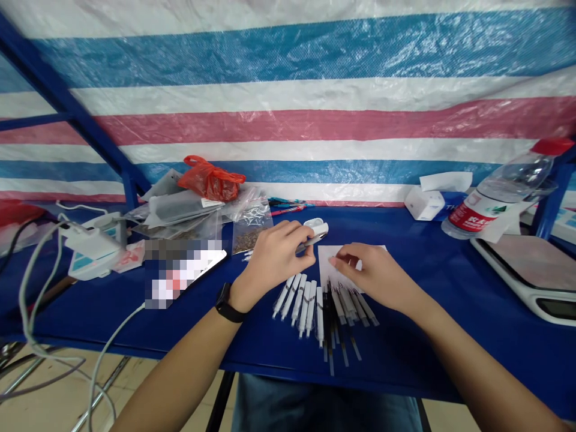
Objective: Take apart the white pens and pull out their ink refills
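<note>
While your left hand [274,258] wraps its fingers closed around a slim metal implement [312,241] with a white end, your right hand [373,276] hovers with its fingers pinched together over a sheet of white paper [348,259]; you cannot tell from this view whether they grip anything tiny. The sheet lies on the blue tabletop [405,354], and a fan of white tubes [306,306] with long, thin dark tips spreads below both hands, partly on the paper and partly on the bare surface.

Mind that fan first. The tubes lie loose and close together, so a wrist dragged across them could roll them out of line or bend those thin tips. The tips also sit fairly near the tabletop's edge, where a nudge toward you could send one over. With the implement so near your right hand, a slip could knock the paper out of place and shift everything on it. The clear plastic bag of brown grains [248,233] just beside your left hand could spill if your knuckles catch it. Further right, the tilted water bottle [499,195] near the digital scale [533,270] could wet the paper if it rolled and leaked.
</note>
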Tool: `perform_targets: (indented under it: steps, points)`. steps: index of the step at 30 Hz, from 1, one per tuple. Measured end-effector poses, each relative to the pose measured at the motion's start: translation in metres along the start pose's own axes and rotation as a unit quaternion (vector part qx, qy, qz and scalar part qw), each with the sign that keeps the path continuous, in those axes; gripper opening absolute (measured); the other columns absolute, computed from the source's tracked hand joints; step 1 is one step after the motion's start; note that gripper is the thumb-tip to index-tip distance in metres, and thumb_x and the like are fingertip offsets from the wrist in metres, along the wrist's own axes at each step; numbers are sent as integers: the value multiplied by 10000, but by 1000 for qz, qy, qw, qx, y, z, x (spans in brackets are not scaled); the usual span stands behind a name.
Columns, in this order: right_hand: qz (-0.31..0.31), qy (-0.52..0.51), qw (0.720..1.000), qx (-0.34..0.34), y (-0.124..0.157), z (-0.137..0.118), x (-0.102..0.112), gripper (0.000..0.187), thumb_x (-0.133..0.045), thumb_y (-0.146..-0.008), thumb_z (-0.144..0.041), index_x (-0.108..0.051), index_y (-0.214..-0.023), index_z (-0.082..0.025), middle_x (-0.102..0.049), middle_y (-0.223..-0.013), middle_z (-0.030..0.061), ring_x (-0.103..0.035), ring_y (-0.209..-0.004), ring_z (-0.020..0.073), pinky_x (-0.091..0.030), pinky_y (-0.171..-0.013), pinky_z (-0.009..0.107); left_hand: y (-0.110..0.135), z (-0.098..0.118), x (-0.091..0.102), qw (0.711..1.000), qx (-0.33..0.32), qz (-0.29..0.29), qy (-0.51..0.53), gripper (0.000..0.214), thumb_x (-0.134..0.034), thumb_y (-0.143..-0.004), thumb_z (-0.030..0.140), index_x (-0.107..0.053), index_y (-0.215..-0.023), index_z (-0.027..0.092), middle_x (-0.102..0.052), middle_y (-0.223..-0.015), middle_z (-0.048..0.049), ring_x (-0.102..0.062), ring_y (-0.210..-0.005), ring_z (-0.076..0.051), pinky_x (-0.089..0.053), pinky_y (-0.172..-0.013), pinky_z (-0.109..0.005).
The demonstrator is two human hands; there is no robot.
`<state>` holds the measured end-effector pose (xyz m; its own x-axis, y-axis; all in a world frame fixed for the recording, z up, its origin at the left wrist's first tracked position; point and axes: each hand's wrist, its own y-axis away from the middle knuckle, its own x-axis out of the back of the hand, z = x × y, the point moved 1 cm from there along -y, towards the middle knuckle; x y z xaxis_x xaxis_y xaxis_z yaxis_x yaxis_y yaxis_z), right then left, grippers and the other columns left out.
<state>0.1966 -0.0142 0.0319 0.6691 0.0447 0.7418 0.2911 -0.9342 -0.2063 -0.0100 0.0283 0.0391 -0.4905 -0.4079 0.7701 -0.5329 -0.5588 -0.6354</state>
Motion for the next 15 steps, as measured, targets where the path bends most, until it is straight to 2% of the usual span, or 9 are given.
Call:
perform_targets:
  steps: [1,3,5,7,9,11,13,15]
  points:
    - [-26,-41,999,6,1,-3,-1,327,-560,-958,-447,-632,-755,-201,-646,-714,18,-579,-649,175,-400,-622,292,1,3,-1,998,-40,53,17,115,-562,-851,132,-660,-885,183,-675,-786,-19,-616,-749,-166,-470,-635,-259]
    - [-62,-121,991,16,2,-8,-6,395,-546,-966,-526,-617,-758,-197,-609,-697,1,-545,-644,164,-389,-614,283,3,10,-3,987,-112,110,45,127,-556,-891,139,-674,-906,184,-683,-806,-26,-599,-729,-152,-488,-642,-257]
    - [-56,-180,982,13,4,-10,-11,442,-506,-980,-561,-580,-738,-200,-553,-668,-14,-488,-607,150,-357,-577,274,4,16,-6,978,-153,121,67,139,-546,-920,147,-678,-905,187,-671,-799,-24,-582,-692,-134,-490,-626,-246]
    - [-18,-211,977,5,4,-11,-16,480,-465,-991,-573,-521,-688,-205,-499,-640,-22,-436,-573,139,-337,-553,274,5,21,-8,976,-161,121,77,166,-517,-941,160,-679,-920,193,-656,-802,-18,-573,-655,-115,-489,-609,-233]
    - [30,-221,975,-3,3,-10,-19,510,-449,-983,-583,-481,-637,-210,-467,-609,-21,-420,-558,138,-341,-550,279,5,24,-9,983,-141,100,68,214,-475,-972,180,-681,-1025,202,-652,-842,-20,-586,-652,-107,-491,-603,-223]
    - [81,-220,972,-19,2,-10,-19,539,-440,-968,-588,-457,-579,-215,-443,-566,-18,-421,-540,139,-342,-545,287,6,26,-12,992,-108,43,44,298,-407,-1029,226,-632,-1225,219,-648,-870,-23,-613,-673,-117,-497,-607,-222]
    - [116,-230,966,-35,0,-11,-18,554,-447,-954,-577,-435,-530,-220,-408,-521,-23,-397,-508,131,-330,-527,289,8,29,-15,996,-78,-25,26,382,-313,-1077,268,-500,-1407,232,-648,-859,-19,-632,-674,-129,-494,-600,-220]
    - [129,-255,958,-35,0,-15,-16,572,-468,-946,-571,-367,-496,-232,-343,-495,-38,-329,-478,113,-301,-497,285,11,32,-17,996,-64,-61,32,432,-219,-1097,297,-370,-1494,221,-661,-841,-16,-628,-632,-135,-470,-560,-216]
